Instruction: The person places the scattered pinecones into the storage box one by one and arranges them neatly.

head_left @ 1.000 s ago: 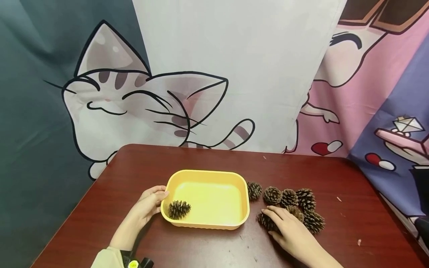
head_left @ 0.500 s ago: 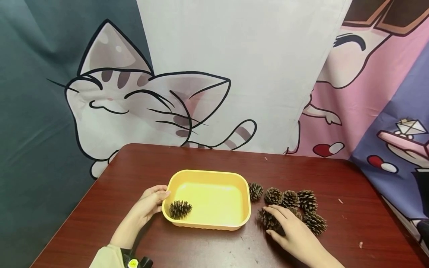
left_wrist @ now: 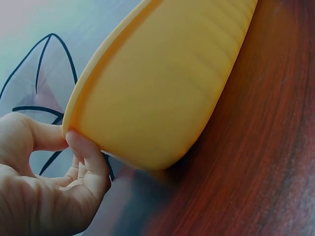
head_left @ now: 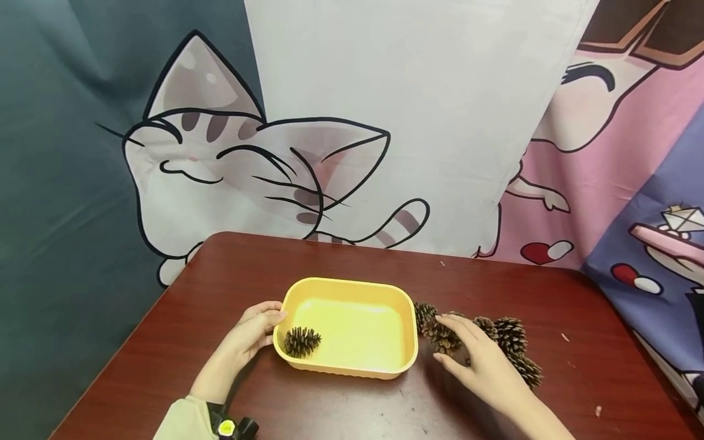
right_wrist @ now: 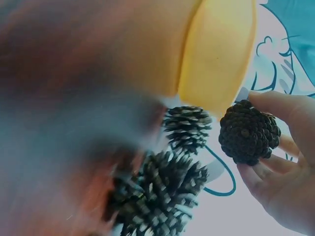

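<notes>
A yellow rectangular tub [head_left: 352,370] stands on the table, and one pine cone [head_left: 302,342] lies at its left end. My left hand [head_left: 254,330] pinches the tub's left rim; in the left wrist view the thumb and fingers [left_wrist: 91,157] sit on either side of that rim. To the right of the tub, my right hand [head_left: 484,360] holds another pine cone [right_wrist: 248,132] between thumb and fingers. The right wrist view has it raised beside the tub's outer wall. Part of the cone group is hidden behind the right hand.
Several pine cones [head_left: 511,336] are grouped on the right of the reddish-brown table [head_left: 258,256]. One cone [head_left: 423,315] sits close to the tub's right side. Small bits [head_left: 598,411] lie on the table farther right. A printed cat curtain [head_left: 330,153] hangs behind.
My right hand has lifted a pine cone out of the group and brought it up toward the tub's right side. The left hand stays on the rim. The head view has shifted slightly.
</notes>
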Action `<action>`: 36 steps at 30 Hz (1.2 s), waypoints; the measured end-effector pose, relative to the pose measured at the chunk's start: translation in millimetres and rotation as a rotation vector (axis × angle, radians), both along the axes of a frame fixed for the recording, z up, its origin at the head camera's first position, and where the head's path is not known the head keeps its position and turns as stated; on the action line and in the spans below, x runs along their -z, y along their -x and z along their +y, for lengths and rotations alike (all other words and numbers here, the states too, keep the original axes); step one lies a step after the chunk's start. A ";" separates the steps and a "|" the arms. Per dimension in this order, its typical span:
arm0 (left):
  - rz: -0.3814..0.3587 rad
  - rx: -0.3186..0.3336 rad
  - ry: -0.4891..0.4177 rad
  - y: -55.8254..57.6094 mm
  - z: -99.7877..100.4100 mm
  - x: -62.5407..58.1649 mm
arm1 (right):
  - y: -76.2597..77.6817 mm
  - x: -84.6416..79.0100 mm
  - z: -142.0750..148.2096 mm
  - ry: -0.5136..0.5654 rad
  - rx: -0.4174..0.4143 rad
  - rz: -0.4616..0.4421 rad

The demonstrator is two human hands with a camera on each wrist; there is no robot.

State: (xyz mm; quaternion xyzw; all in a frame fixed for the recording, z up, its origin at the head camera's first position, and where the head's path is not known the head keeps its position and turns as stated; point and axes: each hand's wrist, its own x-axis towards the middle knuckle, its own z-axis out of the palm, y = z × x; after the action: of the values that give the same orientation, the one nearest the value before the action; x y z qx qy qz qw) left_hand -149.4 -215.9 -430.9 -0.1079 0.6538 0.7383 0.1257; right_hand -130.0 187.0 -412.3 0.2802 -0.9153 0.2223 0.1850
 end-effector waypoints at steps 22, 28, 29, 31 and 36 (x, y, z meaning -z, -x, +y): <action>0.001 -0.024 -0.004 -2.7 2.5 -0.8 | 45.9 -12.4 -83.4 0.188 -0.169 -0.163; -0.001 -0.018 -0.009 -0.8 2.1 -1.5 | 47.6 -7.1 -115.7 0.234 -0.160 -0.264; -0.001 -0.020 -0.007 -0.5 2.1 -1.1 | 47.0 -5.7 -121.4 0.252 -0.156 -0.280; -0.006 -0.027 -0.003 -0.2 2.3 0.0 | 45.1 -2.6 -132.2 0.288 -0.130 -0.312; -0.009 -0.028 0.010 -0.5 3.2 0.9 | 43.8 5.4 -151.0 0.335 -0.090 -0.355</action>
State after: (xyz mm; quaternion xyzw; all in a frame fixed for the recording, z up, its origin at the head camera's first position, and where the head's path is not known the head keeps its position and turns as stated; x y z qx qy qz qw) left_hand -149.0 -212.6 -431.9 -0.1210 0.6555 0.7361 0.1178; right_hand -173.8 36.1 -417.7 0.2426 -0.8705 0.4246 0.0553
